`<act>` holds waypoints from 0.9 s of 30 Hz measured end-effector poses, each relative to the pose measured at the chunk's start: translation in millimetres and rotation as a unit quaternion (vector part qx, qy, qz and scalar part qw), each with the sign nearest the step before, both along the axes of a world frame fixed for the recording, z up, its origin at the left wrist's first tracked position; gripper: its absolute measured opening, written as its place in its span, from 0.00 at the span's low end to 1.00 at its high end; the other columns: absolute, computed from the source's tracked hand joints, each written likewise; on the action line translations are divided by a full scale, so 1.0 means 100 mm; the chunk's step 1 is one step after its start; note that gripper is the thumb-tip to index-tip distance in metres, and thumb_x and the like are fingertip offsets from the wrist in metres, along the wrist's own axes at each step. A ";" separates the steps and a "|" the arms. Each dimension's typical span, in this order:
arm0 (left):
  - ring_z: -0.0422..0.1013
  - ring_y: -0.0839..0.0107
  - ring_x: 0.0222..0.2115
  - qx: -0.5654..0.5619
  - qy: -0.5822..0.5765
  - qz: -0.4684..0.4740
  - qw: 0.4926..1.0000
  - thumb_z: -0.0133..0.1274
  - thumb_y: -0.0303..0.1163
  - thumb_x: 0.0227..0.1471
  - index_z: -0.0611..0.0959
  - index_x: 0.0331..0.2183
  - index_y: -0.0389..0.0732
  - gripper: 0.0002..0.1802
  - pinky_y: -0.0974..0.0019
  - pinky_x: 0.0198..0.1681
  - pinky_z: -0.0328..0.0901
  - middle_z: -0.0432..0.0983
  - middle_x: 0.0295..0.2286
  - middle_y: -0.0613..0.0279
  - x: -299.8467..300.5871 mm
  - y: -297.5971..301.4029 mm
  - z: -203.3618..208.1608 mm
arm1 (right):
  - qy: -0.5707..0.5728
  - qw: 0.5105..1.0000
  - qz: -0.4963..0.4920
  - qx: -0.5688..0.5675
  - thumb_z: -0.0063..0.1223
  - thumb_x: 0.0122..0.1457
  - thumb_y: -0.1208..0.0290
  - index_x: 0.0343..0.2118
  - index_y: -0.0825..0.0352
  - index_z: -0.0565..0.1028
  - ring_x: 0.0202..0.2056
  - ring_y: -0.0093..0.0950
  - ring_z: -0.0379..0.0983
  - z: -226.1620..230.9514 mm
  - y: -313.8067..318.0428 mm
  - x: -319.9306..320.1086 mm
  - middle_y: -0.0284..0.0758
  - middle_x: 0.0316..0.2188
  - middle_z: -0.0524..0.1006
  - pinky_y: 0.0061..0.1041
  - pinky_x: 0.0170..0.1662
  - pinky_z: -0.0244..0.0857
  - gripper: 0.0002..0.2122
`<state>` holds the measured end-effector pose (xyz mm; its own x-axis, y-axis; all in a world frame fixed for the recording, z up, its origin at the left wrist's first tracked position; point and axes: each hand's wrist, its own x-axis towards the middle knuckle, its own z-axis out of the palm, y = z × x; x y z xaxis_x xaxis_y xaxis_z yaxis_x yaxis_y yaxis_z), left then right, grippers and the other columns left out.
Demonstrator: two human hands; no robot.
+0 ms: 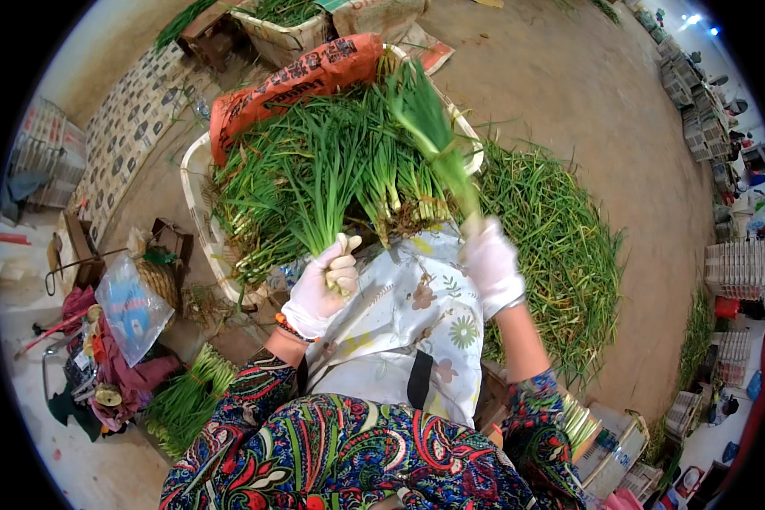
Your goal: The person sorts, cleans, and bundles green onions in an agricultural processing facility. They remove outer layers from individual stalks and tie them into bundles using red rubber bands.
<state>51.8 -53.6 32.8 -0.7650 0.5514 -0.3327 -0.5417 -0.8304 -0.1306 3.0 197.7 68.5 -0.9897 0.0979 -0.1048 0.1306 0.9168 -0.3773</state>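
Right fingers [484, 244] and leafy bunch [436, 140] blurred

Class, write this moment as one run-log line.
left hand: grips leafy bunch | right hand: grips second bunch, blurred | ahead: white crate holding greens | right side: green heap

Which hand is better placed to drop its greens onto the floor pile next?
Likely the right hand: it holds a bunch near the floor pile; the left hand holds another bunch farther off.

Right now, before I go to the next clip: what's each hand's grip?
Left hand: closed around a bunch of green stalks.
Right hand: motion-blurred, but closed on another green bunch.
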 end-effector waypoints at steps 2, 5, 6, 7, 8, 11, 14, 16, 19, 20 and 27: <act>0.53 0.86 0.13 -0.060 -0.029 0.002 0.998 0.45 0.36 0.53 0.72 0.38 0.38 0.13 0.82 0.18 0.54 0.54 0.14 0.77 0.05 0.01 -0.01 | 0.009 0.999 0.047 -0.013 0.40 0.56 0.61 0.30 0.68 0.62 0.18 0.42 0.70 -0.26 -0.22 0.49 0.44 0.13 0.71 0.39 0.20 0.64 0.13; 0.56 0.86 0.14 -0.083 -0.041 -0.005 0.996 0.43 0.37 0.54 0.71 0.39 0.38 0.14 0.80 0.18 0.55 0.57 0.15 0.76 0.12 0.01 -0.04 | -0.042 0.996 0.077 -0.029 0.43 0.54 0.62 0.32 0.67 0.63 0.19 0.45 0.70 -0.58 -0.25 0.88 0.46 0.16 0.72 0.41 0.22 0.62 0.12; 0.56 0.86 0.14 -0.085 -0.052 -0.004 0.995 0.43 0.36 0.54 0.71 0.39 0.38 0.14 0.80 0.18 0.56 0.57 0.15 0.75 0.15 -0.02 -0.07 | -0.056 0.995 0.066 -0.045 0.43 0.54 0.61 0.32 0.67 0.63 0.20 0.45 0.70 -0.59 -0.27 0.93 0.46 0.17 0.72 0.42 0.22 0.63 0.13; 0.56 0.85 0.14 -0.087 -0.064 -0.004 0.994 0.43 0.36 0.54 0.71 0.39 0.38 0.14 0.80 0.18 0.56 0.58 0.16 0.75 0.19 -0.05 -0.09 | -0.070 0.994 0.056 -0.061 0.43 0.54 0.61 0.33 0.67 0.63 0.20 0.44 0.70 -0.58 -0.27 0.95 0.46 0.18 0.73 0.42 0.23 0.63 0.13; 0.57 0.85 0.14 -0.094 -0.087 0.000 0.992 0.43 0.36 0.54 0.71 0.40 0.38 0.14 0.79 0.18 0.56 0.58 0.16 0.75 0.23 -0.10 -0.10 | -0.127 0.984 0.038 -0.120 0.46 0.53 0.60 0.38 0.70 0.64 0.24 0.41 0.72 -0.54 -0.30 0.90 0.46 0.22 0.74 0.37 0.27 0.65 0.18; 0.57 0.85 0.14 -0.111 -0.078 -0.013 0.991 0.43 0.36 0.54 0.71 0.40 0.38 0.14 0.79 0.18 0.56 0.58 0.15 0.75 0.22 -0.05 -0.10 | -0.067 0.959 0.043 -0.274 0.49 0.51 0.58 0.42 0.73 0.65 0.27 0.38 0.73 -0.33 -0.16 0.74 0.46 0.26 0.74 0.30 0.31 0.66 0.22; 0.54 0.85 0.12 -0.055 -0.040 -0.009 0.998 0.41 0.36 0.55 0.72 0.38 0.37 0.13 0.79 0.16 0.54 0.54 0.12 0.77 0.19 -0.06 -0.08 | 0.035 0.976 0.048 -0.211 0.51 0.49 0.55 0.41 0.74 0.68 0.38 0.40 0.70 -0.14 -0.04 0.50 0.50 0.36 0.72 0.33 0.40 0.63 0.24; 0.51 0.86 0.11 0.013 0.000 0.003 1.000 0.38 0.36 0.57 0.72 0.37 0.37 0.14 0.79 0.15 0.52 0.50 0.10 0.78 0.20 -0.16 -0.16 | 0.044 0.988 0.058 -0.136 0.49 0.50 0.52 0.41 0.73 0.69 0.39 0.43 0.68 0.03 -0.11 0.39 0.52 0.37 0.71 0.35 0.41 0.63 0.25; 0.49 0.86 0.10 -0.059 0.021 0.026 0.998 0.44 0.36 0.54 0.72 0.36 0.38 0.12 0.81 0.14 0.49 0.51 0.11 0.78 0.20 -0.10 -0.13 | -0.117 0.988 0.055 -0.083 0.47 0.51 0.53 0.40 0.71 0.70 0.37 0.45 0.69 0.00 -0.30 0.25 0.53 0.33 0.72 0.34 0.41 0.63 0.23; 0.49 0.87 0.11 -0.127 0.015 0.018 0.992 0.44 0.36 0.54 0.72 0.37 0.38 0.13 0.81 0.14 0.49 0.51 0.11 0.78 0.18 0.01 -0.06 | -0.108 0.989 0.056 -0.080 0.46 0.53 0.53 0.39 0.73 0.71 0.30 0.39 0.72 -0.15 -0.26 0.18 0.47 0.28 0.75 0.30 0.39 0.64 0.23; 0.53 0.86 0.12 -0.310 0.001 -0.086 0.947 0.47 0.43 0.52 0.73 0.33 0.40 0.15 0.82 0.16 0.55 0.55 0.12 0.77 -0.11 0.43 -0.12 | -0.234 0.836 -0.019 -0.495 0.45 0.56 0.62 0.33 0.68 0.74 0.20 0.17 0.67 -0.39 -0.30 0.00 0.27 0.22 0.74 0.19 0.22 0.61 0.13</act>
